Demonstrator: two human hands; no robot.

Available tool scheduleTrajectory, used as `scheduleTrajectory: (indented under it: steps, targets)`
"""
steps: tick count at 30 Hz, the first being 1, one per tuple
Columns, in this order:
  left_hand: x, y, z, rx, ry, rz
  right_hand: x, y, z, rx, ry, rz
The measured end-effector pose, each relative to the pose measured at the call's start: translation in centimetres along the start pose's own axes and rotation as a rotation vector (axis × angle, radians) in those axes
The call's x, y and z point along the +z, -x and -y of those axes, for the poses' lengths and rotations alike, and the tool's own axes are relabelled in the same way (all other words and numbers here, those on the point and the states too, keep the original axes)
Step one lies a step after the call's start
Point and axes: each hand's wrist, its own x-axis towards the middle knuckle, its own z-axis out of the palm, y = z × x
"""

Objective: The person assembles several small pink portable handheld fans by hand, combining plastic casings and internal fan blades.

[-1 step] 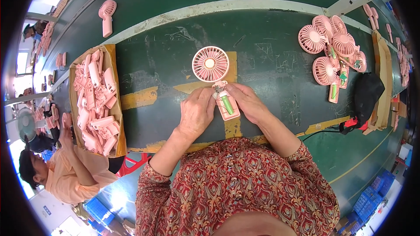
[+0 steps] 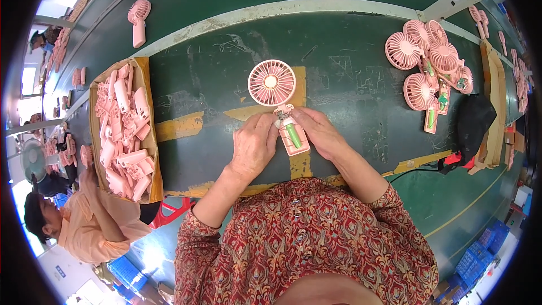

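Note:
A pink handheld fan (image 2: 271,83) lies in front of me, its round grille pointing away and its handle toward me. The handle is uncovered, showing a green cylindrical battery (image 2: 292,134) and thin wires inside. My left hand (image 2: 254,142) is closed, thumb and fingertips pinched at the left of the handle's upper end, by a small metallic-looking part. On the other side, my right hand (image 2: 320,133) grips the handle's upper right edge, thumb over the top. Exactly what the fingertips press is partly hidden.
To the left stands a cardboard box (image 2: 153,158) of pink plastic casing parts (image 2: 121,127). Several pink fans (image 2: 420,48) with uncovered handles are piled at the right, near a black cap (image 2: 475,121). A metal rail (image 2: 248,16) crosses beyond. A co-worker (image 2: 93,220) sits at left.
My hands and the fan look the same. At the left, the co-worker's raised hand has shifted slightly toward the person's body.

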Motion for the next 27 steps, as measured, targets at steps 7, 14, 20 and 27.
scheduleTrajectory:
  steps: [7, 14, 20, 27]
  targets:
    - [0.1, 0.0, -0.2, -0.047, 0.110, -0.004, -0.1, 0.0, -0.2, -0.010, 0.029, 0.001]
    - [-0.1, 0.1, -0.3, 0.107, -0.032, 0.033, -0.3, 0.1, 0.0, -0.016, 0.018, 0.066]
    - [-0.5, -0.3, -0.9, 0.148, -0.137, 0.149, -0.6, 0.2, -0.2, -0.067, 0.137, 0.135]
    - [-0.7, -0.7, -1.3, 0.161, -0.177, 0.233, -0.2, 0.3, -0.3, -0.092, 0.201, 0.126]
